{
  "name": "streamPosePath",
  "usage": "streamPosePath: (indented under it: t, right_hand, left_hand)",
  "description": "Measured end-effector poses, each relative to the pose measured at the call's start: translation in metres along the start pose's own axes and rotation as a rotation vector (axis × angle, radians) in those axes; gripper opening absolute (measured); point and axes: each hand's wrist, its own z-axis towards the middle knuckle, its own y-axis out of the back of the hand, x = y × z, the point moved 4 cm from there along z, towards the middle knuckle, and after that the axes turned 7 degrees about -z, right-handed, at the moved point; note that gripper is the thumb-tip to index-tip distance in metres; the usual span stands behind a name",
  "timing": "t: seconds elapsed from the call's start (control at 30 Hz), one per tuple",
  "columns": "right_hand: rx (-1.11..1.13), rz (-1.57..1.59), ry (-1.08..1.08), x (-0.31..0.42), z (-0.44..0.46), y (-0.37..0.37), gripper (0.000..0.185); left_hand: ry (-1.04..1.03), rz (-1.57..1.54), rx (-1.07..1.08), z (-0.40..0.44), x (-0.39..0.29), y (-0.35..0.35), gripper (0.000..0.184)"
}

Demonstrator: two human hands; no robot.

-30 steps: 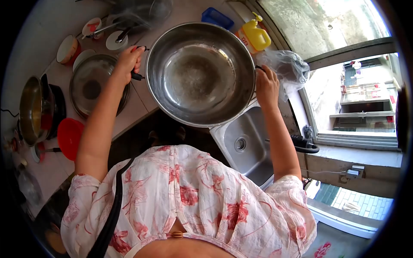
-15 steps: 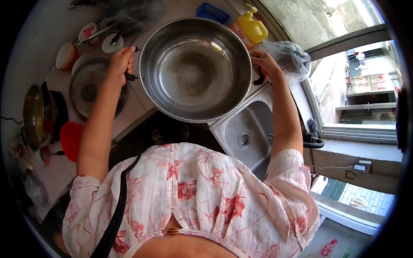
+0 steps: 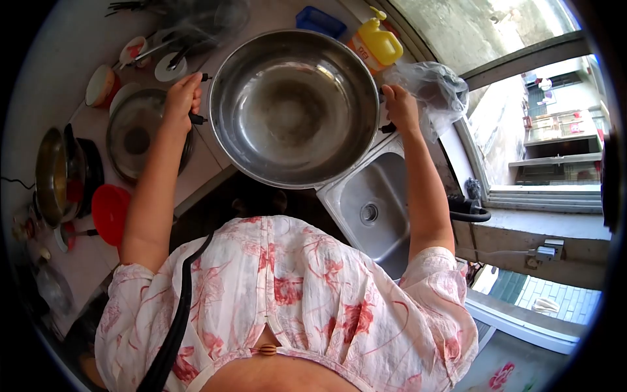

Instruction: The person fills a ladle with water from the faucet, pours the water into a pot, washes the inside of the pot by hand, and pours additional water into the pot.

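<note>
A wide steel pot (image 3: 294, 114) with two black side handles faces up in front of me, its inside bare and shiny with a dull patch on the bottom. My left hand (image 3: 183, 98) is wrapped round the handle on the left. On the opposite side my right hand (image 3: 400, 108) grips the other handle, its fingers curled. The pot's lower rim overlaps the edge of the counter and the corner of the steel sink (image 3: 379, 202).
A round lid (image 3: 137, 134) lies left of my left forearm, near a red bowl (image 3: 110, 212) and another pan (image 3: 51, 173). Behind the pot stand a yellow pump bottle (image 3: 379, 42), a blue tray (image 3: 320, 23) and a clear plastic bag (image 3: 431, 91). A window is at right.
My right hand has shifted its hold and now closes more fully round its handle. The pot has moved very slightly left and down. My left hand keeps its hold.
</note>
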Motion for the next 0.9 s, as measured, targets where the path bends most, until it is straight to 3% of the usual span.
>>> streamPosePath:
  t: [0.07, 0.13, 0.2, 0.23, 0.3, 0.33, 0.43, 0.5, 0.53, 0.6, 0.63, 0.77, 0.83, 0.9]
  right_hand:
    - [-0.248, -0.298, 0.033, 0.009, -0.005, 0.004, 0.028]
    - [-0.25, -0.199, -0.012, 0.0, 0.005, 0.003, 0.027]
    - [-0.017, 0.259, -0.165, -0.014, 0.014, -0.003, 0.025]
    - [-0.015, 0.26, -0.162, -0.017, 0.016, -0.002, 0.025]
    - [0.163, 0.496, 0.074, -0.013, 0.015, -0.005, 0.024]
    - [0.162, 0.496, 0.075, -0.014, 0.017, -0.002, 0.024]
    - [0.283, 0.26, 0.191, 0.0, 0.017, 0.002, 0.028]
    - [0.28, -0.263, 0.26, 0.018, 0.013, 0.008, 0.026]
    - [0.283, -0.258, 0.258, 0.021, 0.017, 0.006, 0.026]
    - [0.16, -1.06, 0.449, 0.029, 0.028, -0.001, 0.022]
    - [0.14, -1.183, 0.377, 0.04, 0.027, -0.003, 0.02]
    - [0.153, -1.193, 0.307, 0.037, 0.038, -0.013, 0.02]
    - [-0.024, -1.095, 0.297, 0.032, 0.037, -0.009, 0.02]
    - [-0.022, -1.005, 0.268, 0.028, 0.037, -0.008, 0.021]
  left_hand:
    - [0.016, -0.004, -0.016, 0.001, 0.0, -0.001, 0.028]
    - [0.008, -0.012, -0.036, 0.002, 0.001, -0.001, 0.029]
    - [0.016, -0.009, -0.03, 0.002, 0.001, -0.001, 0.028]
    - [0.021, 0.0, -0.02, 0.002, 0.001, -0.001, 0.028]
    - [0.02, 0.007, -0.016, 0.002, 0.0, 0.0, 0.028]
    - [0.022, 0.008, -0.013, 0.003, 0.0, -0.001, 0.028]
    - [0.02, 0.02, 0.005, 0.003, 0.001, -0.001, 0.028]
    - [0.02, 0.034, 0.009, 0.004, 0.001, 0.0, 0.028]
    - [0.021, 0.044, 0.013, 0.005, 0.001, 0.0, 0.028]
    - [0.022, 0.062, 0.009, 0.004, 0.0, -0.001, 0.029]
    - [0.022, 0.073, 0.006, 0.004, -0.001, -0.002, 0.029]
    - [0.025, 0.058, 0.019, 0.008, 0.001, -0.002, 0.03]
    - [0.02, 0.039, 0.0, 0.009, 0.0, -0.003, 0.03]
    - [0.024, 0.023, -0.016, 0.007, 0.001, -0.002, 0.03]
